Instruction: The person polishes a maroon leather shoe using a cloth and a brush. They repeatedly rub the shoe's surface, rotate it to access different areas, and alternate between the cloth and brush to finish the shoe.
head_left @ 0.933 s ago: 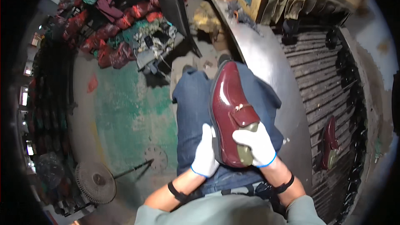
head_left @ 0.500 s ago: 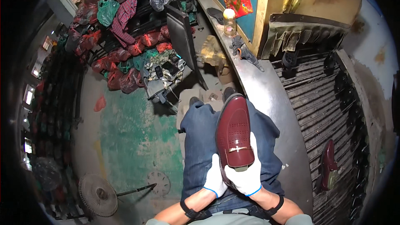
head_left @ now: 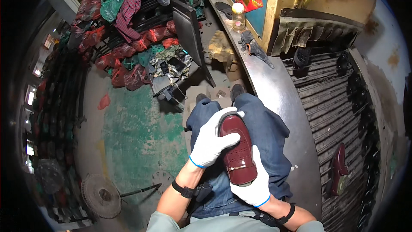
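Note:
A glossy dark-red loafer (head_left: 238, 148) with a metal bar across its strap lies over my lap, toe pointing away from me. My left hand (head_left: 213, 138), in a white glove, wraps round the toe from the left, thumb across the upper. At the heel end, my right hand (head_left: 254, 183), gloved too, cups the right side and underside; some of its fingers are hidden beneath the shoe. A second dark-red loafer (head_left: 339, 169) rests on the slatted rack to my right.
A metal ledge (head_left: 285, 103) curves along my right, bearing a clear jar (head_left: 238, 18) and dark gloves (head_left: 255, 50). Beyond it runs the slatted rack (head_left: 319, 103). A standing fan (head_left: 101, 195) is at lower left. Red bags (head_left: 128, 56) fill shelves at the back left.
My left hand has moved from the heel end up to the toe and grips it. The loafer has come down closer to me, with my right hand still at its heel.

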`<state>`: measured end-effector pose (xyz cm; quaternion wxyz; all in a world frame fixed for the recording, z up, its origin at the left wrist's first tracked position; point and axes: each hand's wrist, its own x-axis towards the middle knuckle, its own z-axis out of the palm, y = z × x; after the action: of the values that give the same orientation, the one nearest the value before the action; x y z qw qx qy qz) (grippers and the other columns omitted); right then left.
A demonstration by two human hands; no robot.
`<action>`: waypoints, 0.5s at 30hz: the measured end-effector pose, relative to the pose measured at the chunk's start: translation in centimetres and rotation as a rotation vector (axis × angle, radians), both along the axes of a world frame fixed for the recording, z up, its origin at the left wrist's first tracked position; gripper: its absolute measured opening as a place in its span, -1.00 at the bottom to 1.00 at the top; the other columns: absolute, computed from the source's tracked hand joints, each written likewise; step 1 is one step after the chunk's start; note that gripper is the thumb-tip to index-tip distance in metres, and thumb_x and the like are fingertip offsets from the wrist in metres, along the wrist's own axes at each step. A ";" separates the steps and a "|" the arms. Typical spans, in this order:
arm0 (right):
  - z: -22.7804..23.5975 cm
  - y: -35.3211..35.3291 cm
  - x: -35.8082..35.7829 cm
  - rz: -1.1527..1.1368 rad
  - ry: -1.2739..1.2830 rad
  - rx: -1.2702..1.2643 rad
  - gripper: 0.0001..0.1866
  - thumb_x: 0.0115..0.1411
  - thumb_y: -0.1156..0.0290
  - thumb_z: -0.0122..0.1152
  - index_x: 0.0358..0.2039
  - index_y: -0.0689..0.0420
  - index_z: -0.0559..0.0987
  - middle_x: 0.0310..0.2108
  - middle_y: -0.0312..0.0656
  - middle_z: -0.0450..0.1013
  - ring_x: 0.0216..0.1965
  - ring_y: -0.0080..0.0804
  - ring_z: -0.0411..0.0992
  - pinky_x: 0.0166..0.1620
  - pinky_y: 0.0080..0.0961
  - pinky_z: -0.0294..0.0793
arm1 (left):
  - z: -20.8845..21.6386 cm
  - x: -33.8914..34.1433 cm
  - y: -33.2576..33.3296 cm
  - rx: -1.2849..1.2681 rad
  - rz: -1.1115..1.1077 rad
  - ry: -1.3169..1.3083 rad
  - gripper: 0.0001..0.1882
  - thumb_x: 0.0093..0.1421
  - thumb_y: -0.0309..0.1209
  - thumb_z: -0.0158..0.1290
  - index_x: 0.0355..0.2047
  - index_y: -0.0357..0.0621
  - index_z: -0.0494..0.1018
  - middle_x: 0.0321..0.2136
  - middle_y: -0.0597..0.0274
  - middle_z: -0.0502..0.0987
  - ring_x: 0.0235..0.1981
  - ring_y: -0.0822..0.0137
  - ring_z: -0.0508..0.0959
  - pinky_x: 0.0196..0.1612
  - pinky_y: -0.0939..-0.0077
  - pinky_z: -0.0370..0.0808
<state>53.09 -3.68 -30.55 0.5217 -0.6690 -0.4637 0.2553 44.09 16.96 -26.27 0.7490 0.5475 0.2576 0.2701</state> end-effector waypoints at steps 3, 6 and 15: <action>-0.3 0.0 0.2 -0.007 0.049 -0.032 0.22 0.00 0.31 0.66 0.57 0.44 0.14 0.07 0.07 0.63 0.01 -0.01 0.65 0.13 -0.22 0.64 | -1.1 0.3 -0.1 0.050 0.019 0.029 -0.23 0.22 -0.48 0.44 0.41 -0.28 0.40 0.28 0.05 0.62 0.26 0.26 0.58 0.37 0.29 0.52; -0.2 0.1 0.7 0.003 0.095 -0.093 0.23 0.03 0.35 0.66 0.59 0.39 0.11 0.14 0.07 0.62 0.08 -0.09 0.66 0.20 -0.24 0.63 | -1.3 0.6 0.0 0.145 0.028 0.113 -0.26 0.24 -0.44 0.43 0.40 -0.28 0.42 0.25 0.06 0.63 0.25 0.26 0.59 0.36 0.30 0.52; -0.7 -0.4 2.5 0.114 0.209 -0.281 0.27 0.11 0.18 0.58 0.66 0.25 -0.02 0.41 0.29 0.37 0.36 0.20 0.48 0.41 -0.13 0.48 | -2.8 1.1 -0.3 0.161 0.168 0.149 -0.34 0.32 -0.45 0.38 0.37 -0.34 0.44 0.24 0.05 0.61 0.25 0.23 0.58 0.41 0.28 0.46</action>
<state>55.63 -4.04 -31.24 0.4532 -0.6778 -0.4037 0.4150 45.21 16.71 -29.10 0.6562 0.6007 0.3352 0.3103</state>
